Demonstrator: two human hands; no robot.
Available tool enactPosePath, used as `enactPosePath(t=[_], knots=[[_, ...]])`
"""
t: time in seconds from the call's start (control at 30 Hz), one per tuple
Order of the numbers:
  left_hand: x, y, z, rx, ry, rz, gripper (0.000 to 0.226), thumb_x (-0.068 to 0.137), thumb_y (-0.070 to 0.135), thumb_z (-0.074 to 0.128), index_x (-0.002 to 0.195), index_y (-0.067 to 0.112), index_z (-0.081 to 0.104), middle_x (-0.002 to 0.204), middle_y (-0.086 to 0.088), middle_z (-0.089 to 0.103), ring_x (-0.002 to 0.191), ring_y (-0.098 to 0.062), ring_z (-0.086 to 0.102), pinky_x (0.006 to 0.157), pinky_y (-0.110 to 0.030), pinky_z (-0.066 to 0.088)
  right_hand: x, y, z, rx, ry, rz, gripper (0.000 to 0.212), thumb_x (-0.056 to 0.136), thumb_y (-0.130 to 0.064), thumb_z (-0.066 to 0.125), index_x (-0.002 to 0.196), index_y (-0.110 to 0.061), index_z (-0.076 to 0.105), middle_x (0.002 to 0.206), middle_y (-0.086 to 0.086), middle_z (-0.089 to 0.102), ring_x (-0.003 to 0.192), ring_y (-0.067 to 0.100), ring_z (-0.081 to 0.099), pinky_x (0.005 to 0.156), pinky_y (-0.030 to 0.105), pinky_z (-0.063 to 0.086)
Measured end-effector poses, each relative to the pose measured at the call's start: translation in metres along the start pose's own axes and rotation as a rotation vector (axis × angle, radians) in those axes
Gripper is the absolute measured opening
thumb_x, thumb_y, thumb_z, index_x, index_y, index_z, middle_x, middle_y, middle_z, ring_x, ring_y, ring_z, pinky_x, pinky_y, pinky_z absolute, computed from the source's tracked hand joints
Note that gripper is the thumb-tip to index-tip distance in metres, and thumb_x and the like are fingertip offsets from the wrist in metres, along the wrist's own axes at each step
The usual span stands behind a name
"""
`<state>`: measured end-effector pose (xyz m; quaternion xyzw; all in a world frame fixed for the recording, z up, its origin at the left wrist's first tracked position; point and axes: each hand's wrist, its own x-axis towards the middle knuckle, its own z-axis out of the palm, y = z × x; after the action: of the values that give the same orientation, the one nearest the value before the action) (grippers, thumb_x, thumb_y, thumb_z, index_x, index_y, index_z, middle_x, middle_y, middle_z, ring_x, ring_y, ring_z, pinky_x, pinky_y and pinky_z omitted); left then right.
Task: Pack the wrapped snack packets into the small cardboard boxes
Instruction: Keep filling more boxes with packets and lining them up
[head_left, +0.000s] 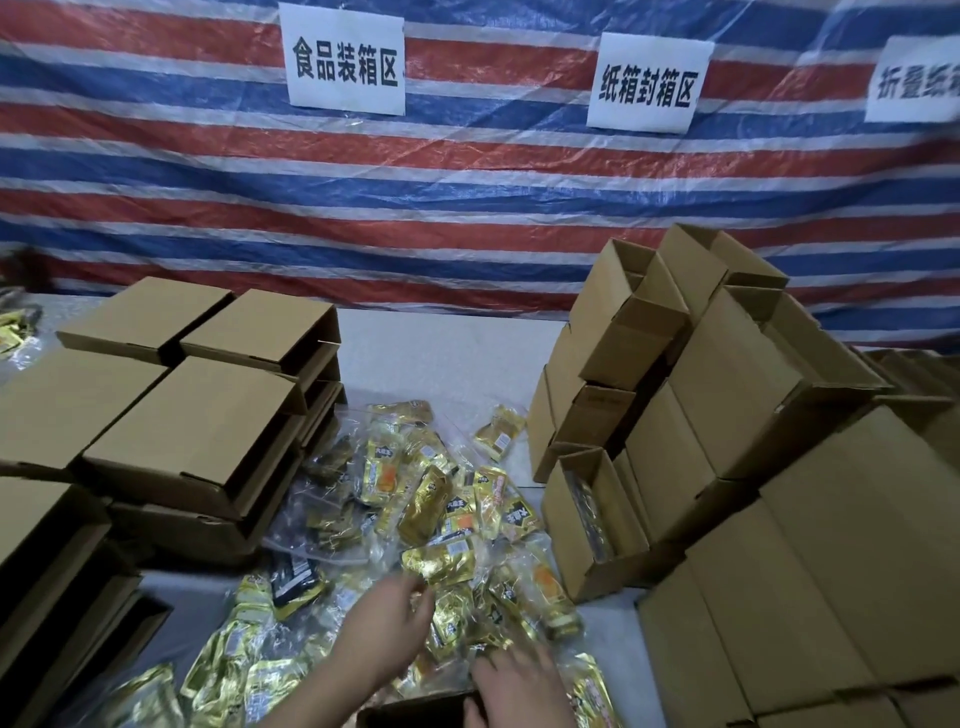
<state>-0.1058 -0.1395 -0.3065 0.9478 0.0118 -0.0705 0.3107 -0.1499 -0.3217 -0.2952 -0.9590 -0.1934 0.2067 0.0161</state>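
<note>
My left hand (387, 631) reaches into the gold snack packets (441, 519), fingertips pinching one packet (439, 564). Right hand (519, 686) lies on the pile, fingers blurred, can't tell its hold; dark box (415, 712) just below it. Closed boxes (197, 426) stacked left, open boxes (675, 374) stacked right w/ table (447, 353) between.

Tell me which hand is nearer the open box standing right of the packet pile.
Right. The right hand lies below the open box, while the left hand sits farther left over the packets.
</note>
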Motion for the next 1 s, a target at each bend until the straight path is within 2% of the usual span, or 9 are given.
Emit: enactPosePath(t=[0.3,0.43,0.57,0.7,0.77,0.8,0.87,0.93,1.0], knots=[[0.089,0.021,0.032,0.529,-0.268,0.085,0.07,0.097,0.036,0.052,0.157,0.019,0.02,0.162,-0.009,0.025,0.147,-0.029,0.028,0.121,-0.047,0.025,-0.002,0.011,-0.009,0.024,0.004,0.006,0.046,0.096,-0.034,0.044,0.135,-0.012,0.054,0.141,0.012,0.054,0.142,0.024,0.036,0.12,0.052,-0.001],[0.106,0.018,0.042,0.724,-0.334,0.155,0.087,0.097,0.054,0.048,0.159,0.02,-0.003,0.167,-0.012,0.004,0.153,-0.034,0.008,0.124,-0.052,0.009,-0.003,0.016,-0.012,0.066,0.087,-0.068,0.044,0.095,-0.034,0.046,0.131,-0.012,0.057,0.14,0.011,0.055,0.145,0.021,0.033,0.103,0.031,-0.033],[0.124,0.02,0.056,0.762,-0.295,0.091,0.091,0.096,0.063,0.04,0.158,0.017,-0.009,0.166,-0.014,-0.009,0.152,-0.038,-0.002,0.122,-0.055,0.003,-0.006,0.021,-0.02,-0.001,0.19,-0.042,0.042,0.085,-0.043,0.042,0.104,-0.027,0.075,0.11,-0.001,0.073,0.124,0.015,0.059,0.117,0.039,-0.013],[0.153,0.016,0.056,0.675,-0.139,-0.103,0.09,0.098,0.063,0.033,0.157,0.013,-0.012,0.165,-0.019,0.0,0.152,-0.041,0.007,0.121,-0.054,0.014,-0.001,0.028,-0.015,-0.031,0.004,-0.054,0.049,0.096,-0.05,0.043,0.126,-0.015,0.061,0.139,0.009,0.057,0.145,0.025,0.035,0.118,0.047,-0.01],[0.164,0.009,0.055,0.577,-0.136,-0.218,0.092,0.098,0.057,0.04,0.156,0.01,-0.013,0.165,-0.021,0.005,0.151,-0.04,0.014,0.12,-0.053,0.019,-0.001,0.033,-0.02,-0.034,0.051,-0.055,0.062,0.074,-0.082,0.045,0.096,-0.032,0.075,0.109,-0.009,0.073,0.121,0.01,0.061,0.112,0.043,-0.019],[0.167,0.005,0.056,0.552,-0.165,-0.26,0.093,0.098,0.051,0.044,0.155,0.009,-0.016,0.165,-0.021,0.004,0.15,-0.041,0.015,0.12,-0.053,0.019,-0.003,0.032,-0.029,0.018,-0.036,0.009,0.064,0.045,-0.094,0.049,0.069,-0.04,0.075,0.078,-0.022,0.071,0.093,-0.001,0.068,0.112,0.045,-0.021],[0.171,-0.003,0.058,0.519,-0.218,-0.308,0.091,0.099,0.039,0.048,0.155,0.007,-0.016,0.164,-0.021,0.007,0.149,-0.04,0.02,0.119,-0.052,0.024,0.003,0.03,-0.026,-0.034,0.17,0.054,0.056,0.006,-0.089,0.059,0.039,-0.044,0.061,0.048,-0.03,0.053,0.087,-0.01,0.066,0.117,0.044,-0.016],[0.17,-0.01,0.06,0.503,-0.214,-0.336,0.09,0.096,0.029,0.055,0.157,0.007,-0.008,0.162,-0.021,0.017,0.145,-0.037,0.029,0.115,-0.048,0.036,0.007,0.03,-0.02,0.022,0.112,0.082,0.054,0.008,-0.08,0.076,0.044,-0.041,0.065,0.059,-0.027,0.064,0.103,-0.001,0.066,0.122,0.035,0.001],[0.169,-0.011,0.059,0.479,-0.199,-0.344,0.089,0.091,0.023,0.064,0.156,0.008,0.006,0.157,-0.022,0.029,0.138,-0.035,0.039,0.107,-0.044,0.045,0.006,0.032,-0.016,0.094,-0.034,0.045,0.047,0.047,-0.071,0.082,0.078,-0.037,0.075,0.109,-0.012,0.074,0.121,0.015,0.062,0.119,0.037,0.022]])
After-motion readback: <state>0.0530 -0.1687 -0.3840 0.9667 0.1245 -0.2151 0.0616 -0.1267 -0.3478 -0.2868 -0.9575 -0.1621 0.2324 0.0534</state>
